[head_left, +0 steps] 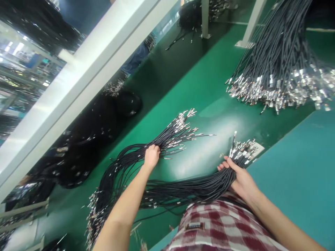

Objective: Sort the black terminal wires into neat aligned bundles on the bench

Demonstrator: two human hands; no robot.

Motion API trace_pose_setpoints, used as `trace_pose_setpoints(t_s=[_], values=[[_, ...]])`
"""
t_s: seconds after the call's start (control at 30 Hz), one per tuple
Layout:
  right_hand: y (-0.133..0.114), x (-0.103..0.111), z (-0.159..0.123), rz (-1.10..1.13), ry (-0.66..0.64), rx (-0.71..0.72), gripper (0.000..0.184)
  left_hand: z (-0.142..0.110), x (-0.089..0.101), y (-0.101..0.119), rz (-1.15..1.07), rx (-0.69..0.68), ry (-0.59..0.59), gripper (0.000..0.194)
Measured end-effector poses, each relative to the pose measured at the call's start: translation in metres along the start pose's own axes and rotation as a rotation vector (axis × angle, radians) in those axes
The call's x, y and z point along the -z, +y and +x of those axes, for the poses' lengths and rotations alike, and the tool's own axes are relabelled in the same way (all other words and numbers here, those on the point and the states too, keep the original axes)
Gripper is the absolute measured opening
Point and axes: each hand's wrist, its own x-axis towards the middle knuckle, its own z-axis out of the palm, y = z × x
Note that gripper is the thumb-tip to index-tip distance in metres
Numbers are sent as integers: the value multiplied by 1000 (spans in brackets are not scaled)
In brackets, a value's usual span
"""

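My left hand (pixel 152 156) is closed around a bundle of thin black cables (pixel 136 150) near one end. Past that fist the cables fan out, and silvery metal ends (pixel 183 122) show at their tips. At the right, my right hand (pixel 239 174) grips the other end of a cable bundle (pixel 193 186) close to its metal-tipped ends (pixel 243 150). Between the two hands the cables sag in a loop to the left, partly hidden behind my left forearm. More metal tips (pixel 95 212) hang at the lower left.
A large hanging bunch of black cables (pixel 282 52) with metal ends fills the upper right. A pale metal beam (pixel 86 69) crosses the upper left. Dark cable heaps (pixel 86 139) lie beyond it. Metal posts (pixel 252 24) stand on the green floor (pixel 209 80). A teal surface (pixel 295 167) lies at right.
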Motion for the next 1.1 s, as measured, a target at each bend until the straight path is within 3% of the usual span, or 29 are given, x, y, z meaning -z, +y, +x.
trace_pose_setpoints(t_s=[0.07, 0.13, 0.2, 0.3, 0.37, 0.43, 0.53, 0.73, 0.83, 0.93, 1.03, 1.1], values=[[0, -2, 1, 16, -7, -16, 25, -5, 5, -16, -8, -29, -17, 11], [-1, -3, 2, 23, -24, -20, 23, -20, 3, -8, -127, -38, 38, 9], [-2, -6, 3, 12, -12, -9, 19, -40, -4, 20, -333, -35, 47, 11], [-4, -11, 3, -31, -5, 21, 14, -75, -22, 82, -601, -120, -123, 16], [-5, -15, 3, -68, -58, 31, 13, -95, -35, 118, -667, -220, -230, 19], [-5, -18, 1, -92, -77, 36, 15, -109, -45, 139, -673, -278, -264, 21], [-4, -18, -2, -46, -10, 83, 12, -117, -49, 144, -599, -345, -272, 24], [-4, -15, -6, 53, 95, 39, 9, -106, -29, 125, -385, -474, -309, 14], [-3, -15, -3, 66, 174, 24, 13, -99, -28, 126, -491, -422, -367, 21], [-1, -14, 2, 65, 207, 27, 11, -96, -33, 137, -605, -425, -379, 15], [-1, -12, 4, 70, 195, 32, 6, -94, -46, 153, -663, -455, -400, 24], [-2, -10, 3, 90, 187, 29, 4, -92, -58, 162, -757, -367, -412, 16]])
